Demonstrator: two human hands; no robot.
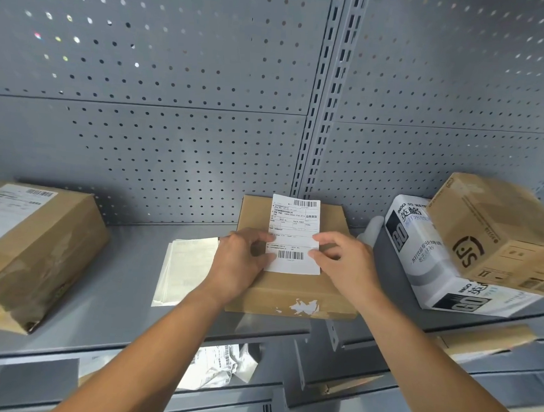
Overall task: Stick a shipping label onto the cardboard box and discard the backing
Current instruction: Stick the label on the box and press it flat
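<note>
Shelf (128, 280): grey painted metal, smooth, faint sheen. Back panel (176, 75): same grey metal, perforated, matt. Upright post (328, 98): slotted grey metal. Centre box (291, 288): brown cardboard, matt, torn white paper remnants on the near face. Label (294, 232): white paper, smooth, black print. Sheet stack (185, 270), left of it: pale paper, slightly glossy. Left box (41, 250): brown cardboard, glossy clear tape. Far right carton (496, 236): plain printed cardboard. White carton (434, 271): coated, glossy.

Labelled brown carton (32, 250) far left on grey shelf (124, 289). Right: white printed carton (431, 264) (tilted), brown carton (499, 236) leaning on it. Behind, pegboard (175, 106).
</note>
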